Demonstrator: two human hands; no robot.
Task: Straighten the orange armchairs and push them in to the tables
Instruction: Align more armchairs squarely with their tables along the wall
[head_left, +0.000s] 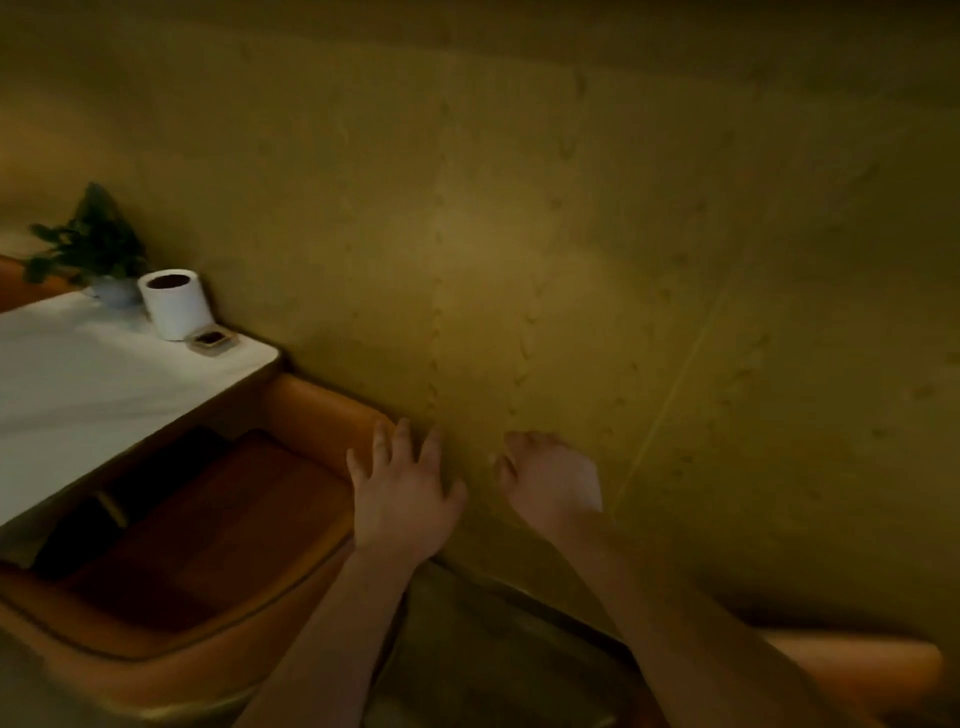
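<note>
An orange armchair (208, 561) stands at lower left, its seat partly under the white table (93, 379). My left hand (402, 493) hovers over the chair's right armrest by the wall, fingers spread and holding nothing. My right hand (550, 480) is to its right in front of the wall, fingers loosely curled, with nothing in it. A blurred edge of a second orange armchair (862, 670) shows at lower right, behind my right forearm.
A yellow wall (571, 208) fills most of the view, close to the chair's right side. On the table's far corner stand a white paper roll (174, 304), a small square dish (213, 339) and a potted plant (93, 249). Dark floor (493, 649) lies between the chairs.
</note>
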